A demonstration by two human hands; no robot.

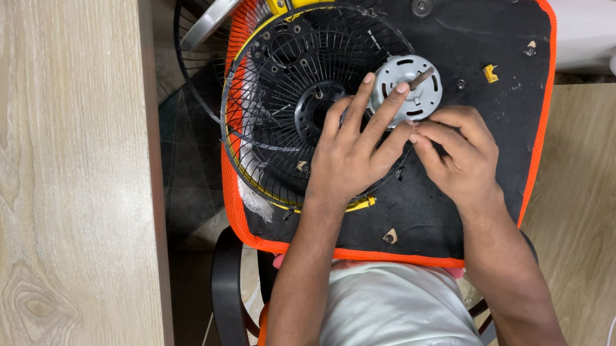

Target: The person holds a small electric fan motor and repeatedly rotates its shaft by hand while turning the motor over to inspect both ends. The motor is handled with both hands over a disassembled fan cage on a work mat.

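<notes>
The left hand (pixel 351 151) is lying over the black wire grille (pixel 286 98), its fingers (pixel 385 108) stretched out and pressing on the grey round motor (pixel 409 83). The right hand (pixel 462 159) is sitting just beside it, fingers curled and pinched at the motor's lower edge; what they are gripping cannot be told. The motor is resting on a black mat (pixel 471 43) edged in orange, beside the grille's hub.

The mat (pixel 470 51) is black with an orange mesh border. The wire fan guard (pixel 285 106) is black with a yellow rim, the motor (pixel 405 78) silver-grey. The desk (pixel 37 159) shows pale wood grain.
</notes>
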